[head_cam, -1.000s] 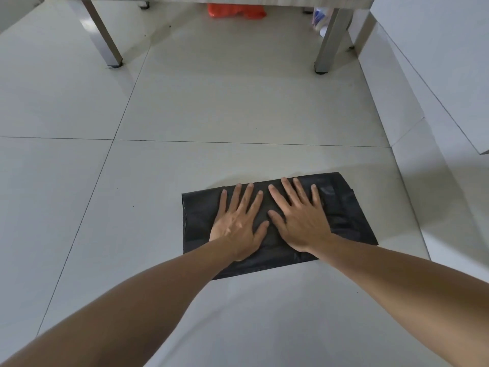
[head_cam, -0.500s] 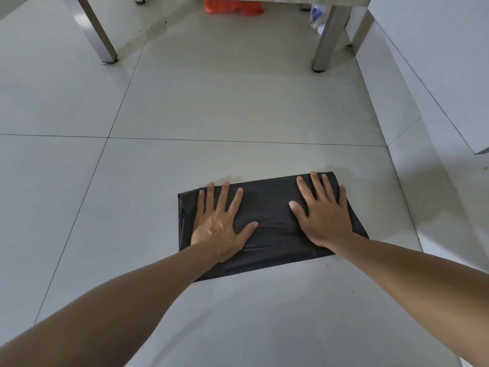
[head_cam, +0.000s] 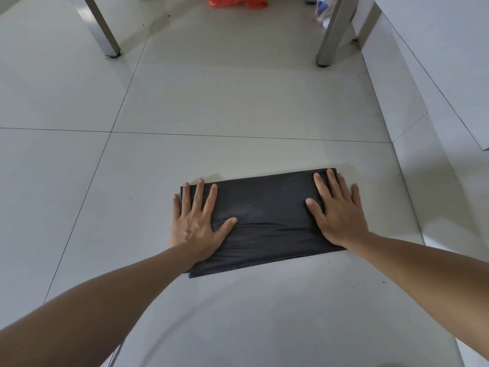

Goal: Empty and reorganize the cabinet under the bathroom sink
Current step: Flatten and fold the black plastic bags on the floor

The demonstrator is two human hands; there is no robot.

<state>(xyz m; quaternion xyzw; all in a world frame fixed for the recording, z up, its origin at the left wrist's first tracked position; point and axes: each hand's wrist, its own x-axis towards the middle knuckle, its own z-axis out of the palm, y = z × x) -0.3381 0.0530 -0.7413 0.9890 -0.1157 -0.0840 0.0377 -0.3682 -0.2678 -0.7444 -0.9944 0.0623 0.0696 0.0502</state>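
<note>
Two bare forearms reach forward from the lower corners of the view, palms down, each ending in a flat hand with straight fingers spread and pointing away from the body. The left hand (head_cam: 194, 223) presses down with its thumb angled inward toward the right hand (head_cam: 337, 213), whose own thumb points back toward the left; the two hands lie well apart, with a broad gap between the thumbs. Both wrists are nearly level with the knuckles, and the right hand sits slightly farther forward than the left.
</note>
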